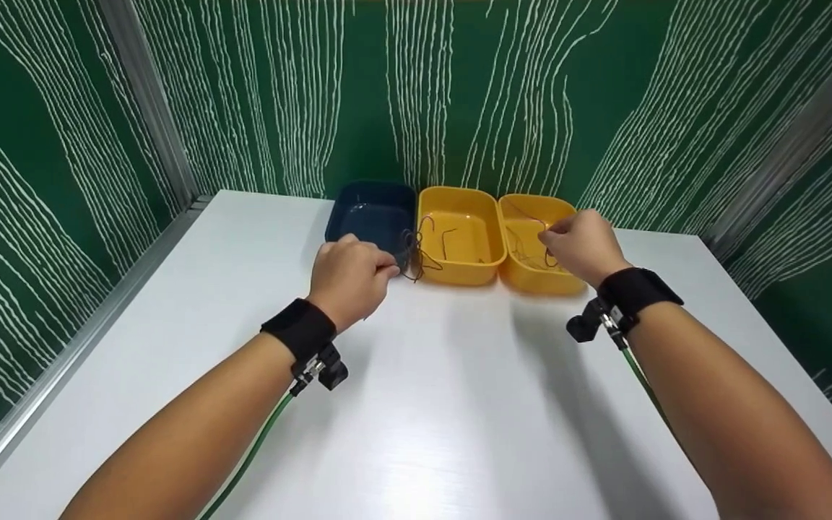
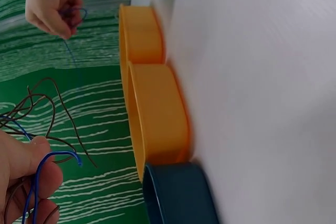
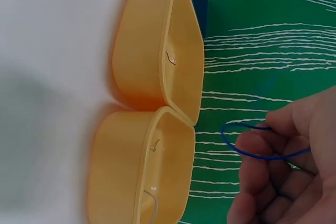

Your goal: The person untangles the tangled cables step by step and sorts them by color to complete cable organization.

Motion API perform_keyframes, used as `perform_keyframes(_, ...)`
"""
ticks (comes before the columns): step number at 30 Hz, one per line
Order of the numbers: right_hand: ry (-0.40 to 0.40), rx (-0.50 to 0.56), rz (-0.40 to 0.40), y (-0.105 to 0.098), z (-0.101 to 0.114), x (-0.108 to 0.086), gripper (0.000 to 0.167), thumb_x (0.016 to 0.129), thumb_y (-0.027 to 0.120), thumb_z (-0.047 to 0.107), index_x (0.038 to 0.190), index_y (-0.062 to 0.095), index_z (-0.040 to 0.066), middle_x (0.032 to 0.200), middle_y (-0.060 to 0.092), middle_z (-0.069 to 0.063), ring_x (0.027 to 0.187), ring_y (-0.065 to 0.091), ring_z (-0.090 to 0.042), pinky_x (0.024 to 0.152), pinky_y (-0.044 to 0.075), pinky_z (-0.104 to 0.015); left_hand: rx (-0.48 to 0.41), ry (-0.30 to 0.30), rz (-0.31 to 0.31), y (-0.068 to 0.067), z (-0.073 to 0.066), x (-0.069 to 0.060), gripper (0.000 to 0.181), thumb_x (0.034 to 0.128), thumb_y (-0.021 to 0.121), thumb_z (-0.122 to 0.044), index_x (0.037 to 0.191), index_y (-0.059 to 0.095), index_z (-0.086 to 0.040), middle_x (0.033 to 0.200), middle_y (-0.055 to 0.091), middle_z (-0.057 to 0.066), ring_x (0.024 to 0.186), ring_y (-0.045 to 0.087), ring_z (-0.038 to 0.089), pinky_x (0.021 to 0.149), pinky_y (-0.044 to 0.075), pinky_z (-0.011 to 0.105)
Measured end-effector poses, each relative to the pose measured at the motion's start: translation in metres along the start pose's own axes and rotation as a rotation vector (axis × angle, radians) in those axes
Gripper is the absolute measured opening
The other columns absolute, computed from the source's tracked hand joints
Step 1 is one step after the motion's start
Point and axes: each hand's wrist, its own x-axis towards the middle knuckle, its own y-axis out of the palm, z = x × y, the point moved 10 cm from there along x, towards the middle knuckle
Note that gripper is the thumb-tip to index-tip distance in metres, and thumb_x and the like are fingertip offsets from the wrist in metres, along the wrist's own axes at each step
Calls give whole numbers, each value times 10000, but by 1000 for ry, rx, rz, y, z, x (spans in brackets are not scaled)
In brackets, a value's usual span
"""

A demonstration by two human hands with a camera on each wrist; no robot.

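My left hand is above the front of the dark blue bin. Its thumb and fingers hold a loose tangle of brown wire together with a bent blue wire, as the left wrist view shows. Over the right yellow bin is my right hand, pinching a thin blue wire that loops out past the fingertips. Between the hands stands the middle yellow bin. A short dark wire lies inside it.
The three bins stand side by side at the back of a white table. A grey wire lies in the right yellow bin. Green walls with white wavy lines rise behind and at both sides. Green cables run from the wrist cameras.
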Motion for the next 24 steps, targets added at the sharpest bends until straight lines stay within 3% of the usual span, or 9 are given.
perform_keyframes(4,11,12,-9,7,3,10,311,1024,614,245,1073,786,-8,930,755,-122,773,592,-226,653,505,-294,12,3,-2,-1,2,0,187,1007,696,-256,1078,837,-155,998,796,16,984,613,242,970,459,471)
perform_keyframes(8,17,28,-28,13,4,18,286,1011,616,227,916,784,16,756,697,-56,680,557,-203,597,481,-290,11,2,0,-1,4,1,181,1004,701,-254,1066,839,-157,997,796,14,980,612,239,952,460,467)
perform_keyframes(12,21,42,-37,20,7,28,356,990,616,220,657,643,98,561,492,36,520,435,-159,502,391,-286,19,7,-5,-2,6,2,171,1002,703,-245,1053,842,-160,993,797,10,970,613,237,937,465,465)
perform_keyframes(14,39,43,-25,26,7,32,399,988,611,233,606,553,136,531,412,52,481,386,-155,483,356,-292,26,10,-10,-2,6,2,167,1000,705,-240,1048,842,-159,989,798,10,967,616,237,931,470,465)
perform_keyframes(17,70,52,-3,36,7,37,377,1000,599,240,642,558,130,550,387,40,501,400,-179,500,368,-293,32,16,-12,-1,6,2,161,996,710,-233,1044,843,-158,986,800,11,968,623,242,928,475,467)
perform_keyframes(21,92,81,13,49,9,44,254,1023,599,215,875,736,61,710,575,-31,680,535,-232,602,466,-302,26,12,-3,1,7,2,159,993,714,-236,1046,843,-161,981,798,12,968,622,242,933,472,465)
perform_keyframes(24,92,80,18,58,9,48,232,1028,601,195,1031,776,41,888,681,-94,812,592,-258,682,512,-313,25,7,-2,2,8,1,161,994,713,-240,1047,843,-160,976,796,11,961,617,238,934,469,459)
